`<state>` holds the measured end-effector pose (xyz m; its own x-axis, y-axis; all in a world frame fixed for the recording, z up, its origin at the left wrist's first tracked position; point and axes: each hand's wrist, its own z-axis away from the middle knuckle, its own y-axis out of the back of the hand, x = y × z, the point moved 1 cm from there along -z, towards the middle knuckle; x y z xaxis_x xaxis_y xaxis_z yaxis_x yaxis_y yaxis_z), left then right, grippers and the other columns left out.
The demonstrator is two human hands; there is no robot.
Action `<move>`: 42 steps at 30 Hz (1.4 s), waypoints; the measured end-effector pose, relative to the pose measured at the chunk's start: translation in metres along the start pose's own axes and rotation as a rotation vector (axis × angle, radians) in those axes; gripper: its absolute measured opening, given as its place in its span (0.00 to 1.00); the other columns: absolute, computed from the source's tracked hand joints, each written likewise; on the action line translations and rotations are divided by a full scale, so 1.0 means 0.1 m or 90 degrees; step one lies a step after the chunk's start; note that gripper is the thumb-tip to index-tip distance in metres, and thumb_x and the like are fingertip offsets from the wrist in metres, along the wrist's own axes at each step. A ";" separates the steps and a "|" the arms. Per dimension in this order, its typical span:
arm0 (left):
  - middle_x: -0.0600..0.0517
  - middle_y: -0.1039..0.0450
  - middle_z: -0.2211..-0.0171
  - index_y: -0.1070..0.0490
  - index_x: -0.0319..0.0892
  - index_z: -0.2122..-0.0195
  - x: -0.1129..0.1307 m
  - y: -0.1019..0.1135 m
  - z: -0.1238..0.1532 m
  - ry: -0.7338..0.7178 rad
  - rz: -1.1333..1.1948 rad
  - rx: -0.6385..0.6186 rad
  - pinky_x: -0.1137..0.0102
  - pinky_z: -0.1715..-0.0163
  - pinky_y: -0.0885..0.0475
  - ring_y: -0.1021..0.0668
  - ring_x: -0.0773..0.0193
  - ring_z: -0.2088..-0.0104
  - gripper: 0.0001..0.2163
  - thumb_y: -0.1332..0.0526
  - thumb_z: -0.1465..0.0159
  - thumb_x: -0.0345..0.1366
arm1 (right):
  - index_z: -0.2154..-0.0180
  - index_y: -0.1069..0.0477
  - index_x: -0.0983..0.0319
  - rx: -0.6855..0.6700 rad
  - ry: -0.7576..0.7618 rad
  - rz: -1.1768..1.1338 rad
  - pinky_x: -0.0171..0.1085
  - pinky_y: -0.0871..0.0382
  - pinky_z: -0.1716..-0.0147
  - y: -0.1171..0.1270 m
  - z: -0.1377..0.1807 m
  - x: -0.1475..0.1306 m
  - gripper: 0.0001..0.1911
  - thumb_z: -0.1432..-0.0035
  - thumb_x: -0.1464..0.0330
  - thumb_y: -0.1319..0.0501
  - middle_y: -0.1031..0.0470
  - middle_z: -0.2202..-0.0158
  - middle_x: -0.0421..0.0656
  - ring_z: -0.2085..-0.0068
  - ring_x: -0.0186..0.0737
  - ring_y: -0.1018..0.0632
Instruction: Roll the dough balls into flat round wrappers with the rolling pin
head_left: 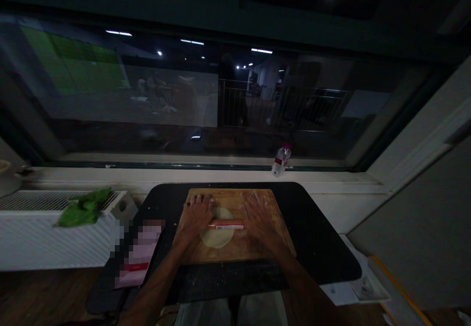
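Observation:
A thin round of flattened dough (pixel 216 240) lies on a wooden board (pixel 241 255). Across the dough runs a slim rolling pin (pixel 228 227) with a red and white label on its middle. My left hand (pixel 197 213) rests flat over the pin's left end, its fingers stretched toward the board's far edge. On the other end, my right hand (pixel 256 213) lies flat with fingers spread and pale, flour-like traces on them. Both palms hide the pin's ends, and neither hand's fingers wrap round it.
The board sits on a black table (pixel 312 238). A pink and white packet (pixel 142 252) lies at its left. Beyond stands a plastic bottle (pixel 281 160) on the window sill (pixel 228 175). A green cloth (pixel 85 207) hangs over the radiator (pixel 55 240).

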<state>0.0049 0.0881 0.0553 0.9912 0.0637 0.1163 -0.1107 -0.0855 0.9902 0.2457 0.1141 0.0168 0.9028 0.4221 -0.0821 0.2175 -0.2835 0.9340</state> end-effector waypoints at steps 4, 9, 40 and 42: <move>0.36 0.28 0.32 0.33 0.43 0.28 0.02 -0.01 0.20 0.013 -0.014 0.019 0.44 0.36 0.31 0.30 0.40 0.31 0.24 0.54 0.21 0.41 | 0.25 0.36 0.60 0.007 -0.023 0.009 0.63 0.49 0.24 0.10 0.24 -0.14 0.29 0.19 0.61 0.51 0.32 0.25 0.51 0.22 0.57 0.38; 0.36 0.34 0.26 0.37 0.41 0.24 -0.02 -0.11 0.49 -0.033 -0.015 0.059 0.46 0.29 0.37 0.35 0.41 0.25 0.27 0.52 0.22 0.40 | 0.24 0.38 0.62 0.017 -0.022 0.005 0.60 0.45 0.25 0.12 0.47 -0.24 0.30 0.21 0.63 0.51 0.33 0.25 0.52 0.24 0.58 0.35; 0.39 0.33 0.25 0.36 0.41 0.25 -0.14 -0.16 0.30 -0.071 -0.044 0.078 0.47 0.30 0.35 0.36 0.44 0.24 0.26 0.53 0.22 0.39 | 0.28 0.30 0.61 0.000 0.009 -0.042 0.58 0.47 0.24 0.14 0.17 -0.23 0.28 0.20 0.63 0.52 0.28 0.28 0.49 0.25 0.57 0.34; 0.38 0.33 0.26 0.36 0.41 0.25 -0.14 -0.15 0.19 -0.058 -0.046 0.072 0.47 0.31 0.34 0.35 0.44 0.24 0.26 0.54 0.21 0.39 | 0.28 0.30 0.61 -0.004 0.010 -0.048 0.58 0.49 0.24 0.09 0.03 -0.19 0.28 0.19 0.62 0.53 0.28 0.27 0.49 0.25 0.57 0.35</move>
<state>-0.0062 0.0694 0.0378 0.9993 -0.0166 0.0328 -0.0354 -0.1964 0.9799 0.2316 0.1012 0.0261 0.8779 0.4560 -0.1462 0.2816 -0.2446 0.9279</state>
